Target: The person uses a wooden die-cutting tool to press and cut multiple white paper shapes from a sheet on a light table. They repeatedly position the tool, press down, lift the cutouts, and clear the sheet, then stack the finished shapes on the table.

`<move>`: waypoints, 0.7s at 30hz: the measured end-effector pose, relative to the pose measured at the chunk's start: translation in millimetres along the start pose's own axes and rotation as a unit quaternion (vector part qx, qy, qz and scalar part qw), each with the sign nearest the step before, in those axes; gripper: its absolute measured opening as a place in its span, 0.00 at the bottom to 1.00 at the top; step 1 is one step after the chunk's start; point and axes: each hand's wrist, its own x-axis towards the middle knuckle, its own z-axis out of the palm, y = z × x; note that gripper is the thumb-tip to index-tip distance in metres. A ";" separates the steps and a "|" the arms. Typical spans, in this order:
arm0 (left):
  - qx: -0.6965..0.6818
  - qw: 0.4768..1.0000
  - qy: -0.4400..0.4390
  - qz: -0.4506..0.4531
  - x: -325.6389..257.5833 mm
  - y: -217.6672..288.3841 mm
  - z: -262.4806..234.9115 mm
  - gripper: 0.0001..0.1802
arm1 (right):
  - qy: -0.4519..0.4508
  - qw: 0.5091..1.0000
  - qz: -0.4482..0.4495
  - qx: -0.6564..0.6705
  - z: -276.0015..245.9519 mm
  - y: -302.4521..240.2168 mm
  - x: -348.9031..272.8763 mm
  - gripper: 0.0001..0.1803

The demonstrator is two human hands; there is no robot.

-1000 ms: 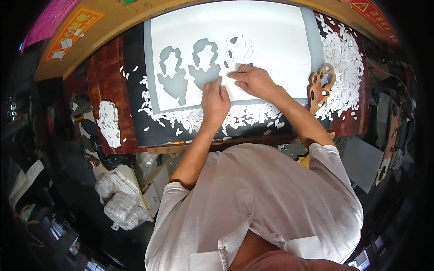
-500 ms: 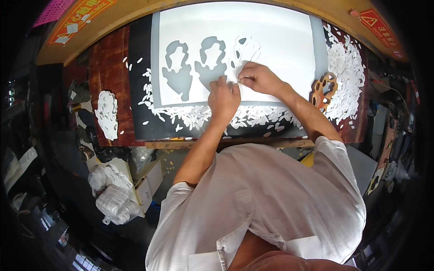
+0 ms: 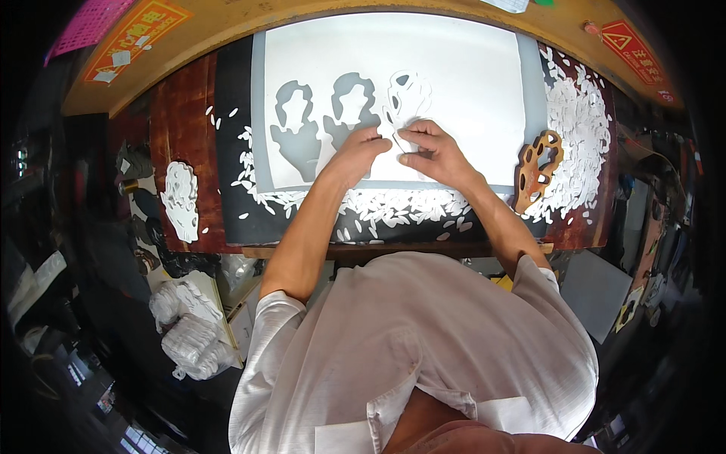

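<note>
Got the right hand (image 3: 445, 157) with thumb and forefinger slightly apart and left hand (image 3: 354, 157) just beside, can't tell if gripping anything, at the die-cut shape (image 3: 414, 92) in the white sheet (image 3: 473, 91), so could rip a thin strip by tugging unevenly.

Left hand (image 3: 354, 160) turned sideways toward right hand (image 3: 448, 160), whose fingers (image 3: 420, 139) parted.

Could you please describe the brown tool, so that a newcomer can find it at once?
Start from the large white sheet and go to its lower right corner. There, just left of the big heap of white scraps, lies the brown tool. Its brown colour, wavy edge and large holes set it apart from the white sheet and scraps.
</note>
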 end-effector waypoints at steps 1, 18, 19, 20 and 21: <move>-0.007 1.000 0.006 0.000 -1.9 -2.2 -1.7 0.11 | -0.008 1.000 -0.013 -0.026 0.0 -0.4 0.6 0.23; -0.013 0.995 0.096 0.034 21.0 -31.7 0.4 0.22 | -0.228 0.967 0.085 -0.078 -7.1 -62.7 -59.6 0.13; -0.013 0.997 0.077 0.001 17.5 -26.3 1.1 0.25 | -0.095 0.989 0.115 -0.020 -14.5 -63.1 -55.9 0.18; -0.048 0.998 0.046 0.008 12.4 -22.7 4.9 0.25 | 0.009 0.987 -0.053 -0.150 -23.6 -61.3 -50.1 0.25; -0.068 0.998 0.016 0.004 9.0 -15.9 6.8 0.24 | 0.008 0.977 -0.062 -0.202 -27.1 -57.8 -43.5 0.27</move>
